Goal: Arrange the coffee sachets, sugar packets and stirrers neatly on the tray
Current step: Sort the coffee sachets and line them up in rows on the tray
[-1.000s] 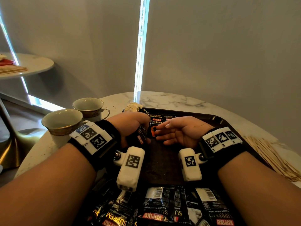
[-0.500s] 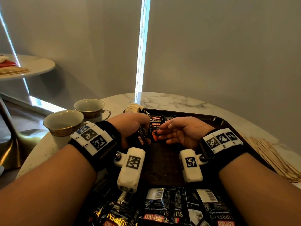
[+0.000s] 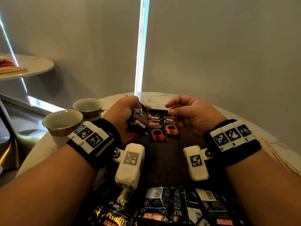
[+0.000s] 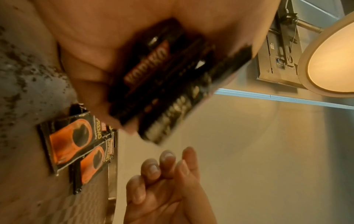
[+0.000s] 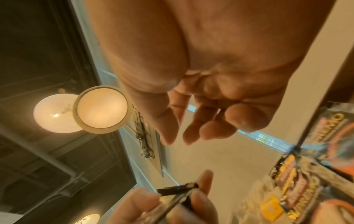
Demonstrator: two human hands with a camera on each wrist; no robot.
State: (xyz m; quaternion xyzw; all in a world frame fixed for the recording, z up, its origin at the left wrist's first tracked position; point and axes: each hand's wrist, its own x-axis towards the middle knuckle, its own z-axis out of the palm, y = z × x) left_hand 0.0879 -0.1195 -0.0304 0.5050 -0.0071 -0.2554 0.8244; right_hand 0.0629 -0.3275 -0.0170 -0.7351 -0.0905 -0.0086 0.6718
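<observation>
My left hand (image 3: 130, 111) grips a small bundle of black coffee sachets (image 3: 138, 119) just above the far end of the dark tray (image 3: 162, 162). The left wrist view shows the bundle (image 4: 172, 84) clamped between thumb and fingers. Two sachets with orange cups, one (image 3: 157, 129) beside the other (image 3: 171, 126), lie side by side on the tray below my hands. My right hand (image 3: 174, 108) hovers to their right with relaxed fingers (image 5: 191, 121), holding nothing. More sachets (image 3: 162, 209) lie in a loose pile at the near end. Wooden stirrers (image 3: 276, 159) lie on the table to the right of the tray.
Two gold-rimmed cups, one near (image 3: 62, 121) and one farther back (image 3: 88, 106), stand on the marble table left of the tray. A small round side table (image 3: 32, 66) is at the far left. A grey wall rises close behind the table.
Both hands have lifted and moved toward the tray's far end. My right hand has come off the sachets, and the two laid ones now show side by side.
</observation>
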